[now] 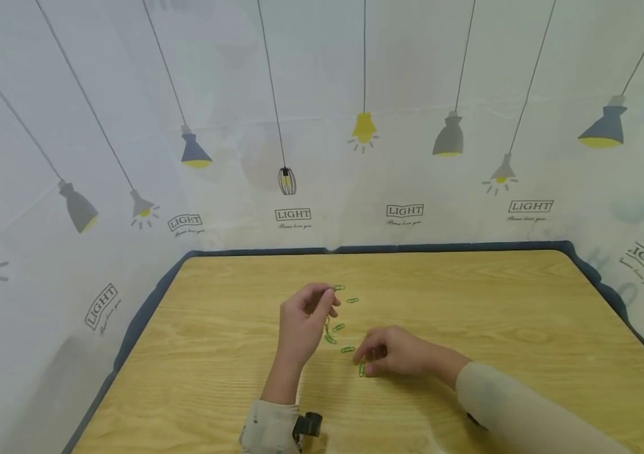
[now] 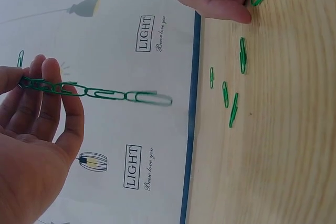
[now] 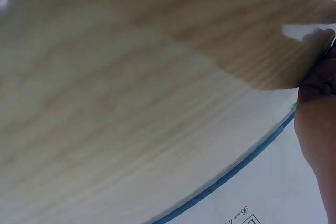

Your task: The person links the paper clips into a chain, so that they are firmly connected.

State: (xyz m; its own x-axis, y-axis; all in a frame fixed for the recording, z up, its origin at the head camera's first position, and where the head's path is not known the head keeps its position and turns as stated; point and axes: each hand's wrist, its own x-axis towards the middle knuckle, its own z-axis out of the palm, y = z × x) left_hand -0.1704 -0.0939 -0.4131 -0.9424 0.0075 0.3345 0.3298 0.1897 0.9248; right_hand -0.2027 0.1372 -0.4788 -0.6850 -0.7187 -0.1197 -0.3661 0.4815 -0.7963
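My left hand (image 1: 302, 325) is raised over the table and pinches one end of a chain of linked green paper clips (image 2: 126, 96) between thumb and fingertips. The chain hangs down from the pinch, and one clip end sticks out past the thumb in the left wrist view. Low over the tabletop, my right hand (image 1: 398, 352) has its fingers bent around a loose green paper clip (image 1: 362, 370). That clip lies between thumb and index fingertip, with a gap to the finger in the left wrist view. In the right wrist view only the hand's edge (image 3: 317, 129) shows.
Several more loose green paper clips lie scattered on the wooden table (image 1: 214, 366), among them one close to the right fingertips (image 1: 347, 349) and one farther back (image 1: 353, 301). A dark blue edge borders the table, and a pale printed curtain (image 1: 322, 139) stands behind it.
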